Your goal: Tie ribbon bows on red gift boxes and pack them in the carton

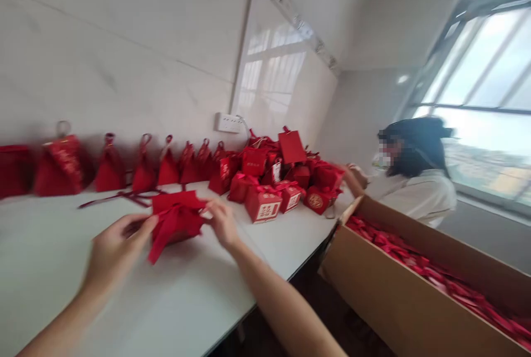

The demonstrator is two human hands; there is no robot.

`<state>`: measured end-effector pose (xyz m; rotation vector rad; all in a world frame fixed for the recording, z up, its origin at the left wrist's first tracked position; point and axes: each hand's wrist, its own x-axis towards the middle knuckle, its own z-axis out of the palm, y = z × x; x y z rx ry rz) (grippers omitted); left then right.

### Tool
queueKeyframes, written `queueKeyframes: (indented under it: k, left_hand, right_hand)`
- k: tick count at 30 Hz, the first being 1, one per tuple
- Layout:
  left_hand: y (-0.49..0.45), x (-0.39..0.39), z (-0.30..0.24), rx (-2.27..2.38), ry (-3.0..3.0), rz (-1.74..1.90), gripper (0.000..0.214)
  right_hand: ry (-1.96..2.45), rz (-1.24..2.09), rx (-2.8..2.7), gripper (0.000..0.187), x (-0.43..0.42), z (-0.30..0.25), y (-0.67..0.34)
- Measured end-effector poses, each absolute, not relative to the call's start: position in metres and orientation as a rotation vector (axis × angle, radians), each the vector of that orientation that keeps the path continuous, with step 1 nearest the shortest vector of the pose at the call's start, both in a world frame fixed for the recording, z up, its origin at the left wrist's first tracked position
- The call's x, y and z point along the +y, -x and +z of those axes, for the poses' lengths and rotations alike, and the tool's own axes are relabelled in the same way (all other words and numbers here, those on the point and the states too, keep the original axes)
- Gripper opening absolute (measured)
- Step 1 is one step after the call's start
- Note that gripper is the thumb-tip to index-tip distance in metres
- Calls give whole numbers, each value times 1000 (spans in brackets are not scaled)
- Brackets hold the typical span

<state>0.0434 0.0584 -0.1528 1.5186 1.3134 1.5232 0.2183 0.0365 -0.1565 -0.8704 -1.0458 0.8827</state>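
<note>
A small red gift box [182, 224] with a red ribbon [162, 235] tied around its top is between my two hands, over the white table. On its left side, my left hand [120, 241] pinches the box's edge or ribbon between thumb and fingers. At the opposite side, my right hand [222, 223] has its fingers closed on the box's edge or ribbon; blur hides exactly which. One ribbon tail hangs down the front of the box. Just behind it lies a loose dark red ribbon [124, 197].
Red pouch-shaped boxes with loops [110, 166] line the wall. A heap of red gift boxes [286, 166] stands to the right, near a white power socket [229, 123]. Beyond the table edge, a cardboard box [398, 285] holds many red ribboned items. A co-worker [415, 180] reaches toward the heap.
</note>
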Motion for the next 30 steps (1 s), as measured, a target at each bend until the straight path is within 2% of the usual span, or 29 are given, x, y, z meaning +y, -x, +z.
queueKeyframes:
  k: [7, 30]
  left_hand:
    - [-49, 47, -155, 1089, -1513, 1483, 20]
    - [-47, 35, -146, 1048, -1512, 1389, 22]
  right_hand:
    - [891, 962, -982, 36, 31, -160, -220]
    - [810, 969, -1105, 32, 22, -160, -219]
